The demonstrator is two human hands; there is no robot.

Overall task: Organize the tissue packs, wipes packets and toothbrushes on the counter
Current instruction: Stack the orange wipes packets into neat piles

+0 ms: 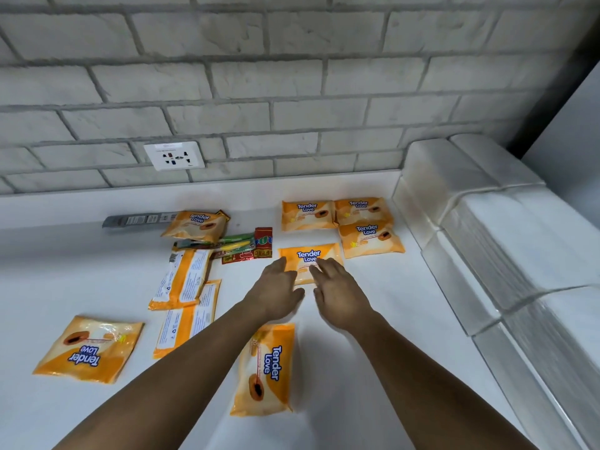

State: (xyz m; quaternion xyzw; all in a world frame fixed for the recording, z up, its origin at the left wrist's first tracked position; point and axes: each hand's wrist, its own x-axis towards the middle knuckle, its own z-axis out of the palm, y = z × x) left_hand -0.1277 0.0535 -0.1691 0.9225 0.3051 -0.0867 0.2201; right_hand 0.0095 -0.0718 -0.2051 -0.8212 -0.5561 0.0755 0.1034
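Several orange wipes packets lie on the white counter [97, 280]. Three sit together at the back right [344, 216]. A fourth packet [310, 254] lies just in front of them, and both hands rest flat on its near half: my left hand [276, 290] on its left side, my right hand [337, 293] on its right, fingers spread. Nothing is gripped. Another packet [266, 368] lies under my forearms. More packets lie at the left [87, 349], two face down [181, 280]. Toothbrushes in red-green card packs [243, 246] lie mid-counter, partly under a packet [194, 225].
Large white tissue packs [506, 241] wrapped in clear film line the right side of the counter. A grey flat pack [136, 219] lies at the back left. A wall socket [174, 155] sits in the grey brick wall behind.
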